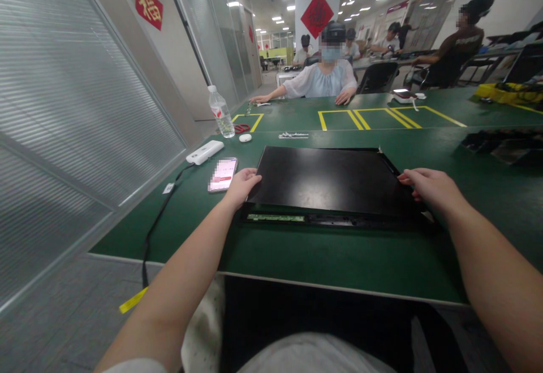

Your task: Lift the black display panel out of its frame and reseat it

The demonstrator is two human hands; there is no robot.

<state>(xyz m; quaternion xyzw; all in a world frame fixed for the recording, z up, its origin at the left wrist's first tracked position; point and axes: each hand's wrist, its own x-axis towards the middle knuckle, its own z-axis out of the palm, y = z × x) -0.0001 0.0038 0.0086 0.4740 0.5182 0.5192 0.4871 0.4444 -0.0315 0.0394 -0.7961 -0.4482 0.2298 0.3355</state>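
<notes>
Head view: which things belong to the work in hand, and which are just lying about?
In hand: black panel, held at its side edges by left hand and right hand; green circuit strip along its near edge.
Lying about: phone, white power bank, water bottle, red scissors.

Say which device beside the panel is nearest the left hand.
The phone, screen lit, by the left hand gripping the panel; the white box lies farther back.

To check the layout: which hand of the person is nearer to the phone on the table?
Left. The left hand holds the left edge of the black panel, beside the phone; the right hand holds its right edge.
</notes>
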